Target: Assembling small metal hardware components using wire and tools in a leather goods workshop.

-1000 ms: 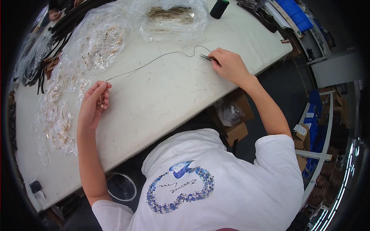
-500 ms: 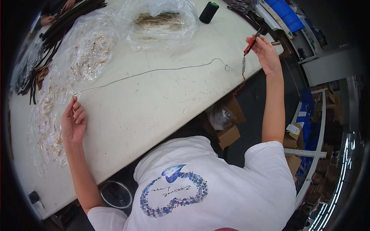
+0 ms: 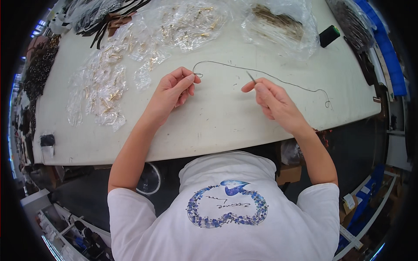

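Moved in from near the table's right edge to over its middle since half a second ago: right hand (image 3: 276,102). Shifted off to the right, farther from the packets: left hand (image 3: 172,92). Now bowed into a small loop at the left fingertips, rather than stretched nearly straight from there: thin dark thread (image 3: 300,86), arching across the white table (image 3: 217,122) to a loose curl near the right side; cannot tell how much lies on the surface. Pinched between left thumb and forefinger at one end, with the other left fingers curled in. Loosely closed on the other side, right fingers around a pointed tool (image 3: 251,77), mostly hidden in the grip, tip just beside the thread. Farther out, to the left, clear plastic packets (image 3: 106,93) of gold-coloured pieces; beyond the thread, a clear bag (image 3: 300,41) with brownish slender pieces inside and, just right of that, a dark spool (image 3: 329,36) tilted in view. At upper left, black strips (image 3: 102,31) beside a brown piece (image 3: 117,22).
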A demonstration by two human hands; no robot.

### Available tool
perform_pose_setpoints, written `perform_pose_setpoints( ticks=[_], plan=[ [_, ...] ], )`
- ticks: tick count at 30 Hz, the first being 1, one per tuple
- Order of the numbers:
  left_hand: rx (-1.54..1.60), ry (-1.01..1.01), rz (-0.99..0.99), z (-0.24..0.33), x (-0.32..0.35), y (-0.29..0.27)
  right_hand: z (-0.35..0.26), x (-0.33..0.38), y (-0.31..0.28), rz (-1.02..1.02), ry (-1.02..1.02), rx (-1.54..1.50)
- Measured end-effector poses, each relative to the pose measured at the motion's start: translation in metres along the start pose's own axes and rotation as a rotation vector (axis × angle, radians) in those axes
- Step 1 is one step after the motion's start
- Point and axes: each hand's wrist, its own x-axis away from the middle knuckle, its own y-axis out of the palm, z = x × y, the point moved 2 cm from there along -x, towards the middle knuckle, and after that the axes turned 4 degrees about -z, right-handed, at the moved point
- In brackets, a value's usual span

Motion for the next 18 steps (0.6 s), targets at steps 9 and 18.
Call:
perform_pose_setpoints(
  ticks=[9,18],
  plan=[
    [-0.084,0.106,0.08,-0.013,0.016,-0.014,0.003,-0.055,0.055,-0.426,0.394,-0.641],
    [-0.257,0.124,0.036,-0.015,0.023,-0.015,0.006,-0.081,0.064,-0.447,0.459,-0.835]
  ],
)
